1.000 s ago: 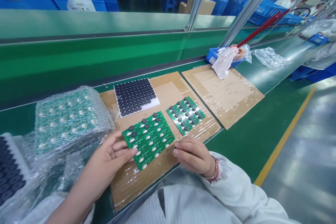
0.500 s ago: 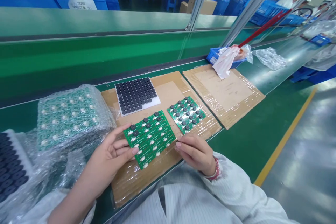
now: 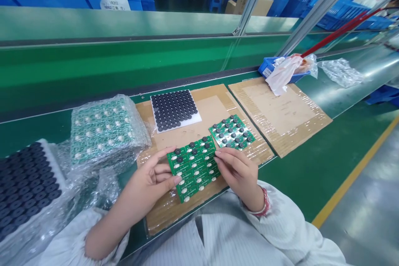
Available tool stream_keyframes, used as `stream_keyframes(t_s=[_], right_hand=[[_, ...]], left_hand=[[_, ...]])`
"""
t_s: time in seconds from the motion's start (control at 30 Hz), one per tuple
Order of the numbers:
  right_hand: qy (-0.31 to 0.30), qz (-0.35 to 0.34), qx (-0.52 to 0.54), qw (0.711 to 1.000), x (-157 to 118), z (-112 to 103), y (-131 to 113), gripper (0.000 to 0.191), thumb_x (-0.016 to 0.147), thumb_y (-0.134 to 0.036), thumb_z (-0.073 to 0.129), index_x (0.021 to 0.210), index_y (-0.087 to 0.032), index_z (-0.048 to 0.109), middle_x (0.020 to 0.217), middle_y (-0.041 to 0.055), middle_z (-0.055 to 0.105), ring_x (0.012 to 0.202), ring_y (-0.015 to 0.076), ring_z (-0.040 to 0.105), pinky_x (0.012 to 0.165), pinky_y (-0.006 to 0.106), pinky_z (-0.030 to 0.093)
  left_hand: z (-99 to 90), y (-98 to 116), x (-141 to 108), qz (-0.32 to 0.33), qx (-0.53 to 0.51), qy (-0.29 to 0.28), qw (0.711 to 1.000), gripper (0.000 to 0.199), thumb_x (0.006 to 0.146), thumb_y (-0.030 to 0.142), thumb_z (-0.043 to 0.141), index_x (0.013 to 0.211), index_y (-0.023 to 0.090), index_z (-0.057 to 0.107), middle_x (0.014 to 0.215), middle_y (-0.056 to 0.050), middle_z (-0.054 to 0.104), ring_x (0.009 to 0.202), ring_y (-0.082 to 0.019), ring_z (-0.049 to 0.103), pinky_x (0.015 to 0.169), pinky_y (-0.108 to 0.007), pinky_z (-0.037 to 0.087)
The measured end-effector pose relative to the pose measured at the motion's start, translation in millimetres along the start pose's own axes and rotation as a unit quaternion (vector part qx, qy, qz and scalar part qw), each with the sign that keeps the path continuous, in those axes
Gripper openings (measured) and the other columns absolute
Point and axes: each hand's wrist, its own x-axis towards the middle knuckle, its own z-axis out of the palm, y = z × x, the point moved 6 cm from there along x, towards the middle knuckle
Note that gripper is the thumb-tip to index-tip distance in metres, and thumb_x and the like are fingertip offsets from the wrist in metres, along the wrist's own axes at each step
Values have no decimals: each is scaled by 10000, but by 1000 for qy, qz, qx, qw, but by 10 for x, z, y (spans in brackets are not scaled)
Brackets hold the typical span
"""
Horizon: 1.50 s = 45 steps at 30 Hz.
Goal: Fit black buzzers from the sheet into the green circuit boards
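Note:
Both my hands hold a green circuit board panel (image 3: 193,170) above taped cardboard (image 3: 199,110), with several black round pads stuck on its upper part. My left hand (image 3: 151,178) grips its left edge, and my right hand (image 3: 237,172) pinches its right edge. A second green panel (image 3: 232,132) with black pads lies just beyond my right fingers. Farther up sits a white-backed sheet of black round pads (image 3: 173,110). To the left of my left hand is a bubble-wrapped stack of green boards (image 3: 107,131).
Another sheet of black pads (image 3: 26,187) lies in plastic wrap at the lower left. A second taped cardboard (image 3: 277,112) lies to the right. Beyond it are a blue tray (image 3: 271,66) with a plastic bag and a loose plastic sheet (image 3: 341,72) on the green bench.
The view has turned left, shifting everything rightward. My right hand has moved from the panel's lower right edge up onto its right side, and the panel sits slightly higher.

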Motion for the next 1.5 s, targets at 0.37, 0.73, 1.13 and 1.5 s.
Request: stream_keyframes(t_s=[0.37,0.73,1.13,1.5], right_hand=[[1,63,27,998,-12,17,118,253,841,-69,635,1038,-223,594,943,21,650,853,180,613,722,317,535],[52,110,196,973,-109,-4,253,269,832,-62,621,1044,-221,577,913,49,635,920,212,593,770,377,524],[38,12,18,999,14,-48,18,263,837,-73,635,1034,-247,628,873,26,643,752,194,588,699,386,485],[22,36,34,999,32,11,36,226,831,-62,640,977,-235,643,830,25,623,730,189,573,641,356,488]], left_hand=[[58,4,-45,11,-2,-30,999,675,716,335,704,1293,226,372,933,-38,690,790,-163,665,765,-294,526],[75,89,-127,43,-20,-10,999,628,659,275,741,1226,241,475,661,39,661,659,-141,659,643,-231,537],[82,118,-155,75,41,-5,996,505,677,284,725,1154,248,563,641,19,685,664,-173,676,634,-246,560],[136,83,-167,79,37,-46,995,505,720,270,693,1201,260,539,796,0,740,771,-184,700,702,-254,571]])
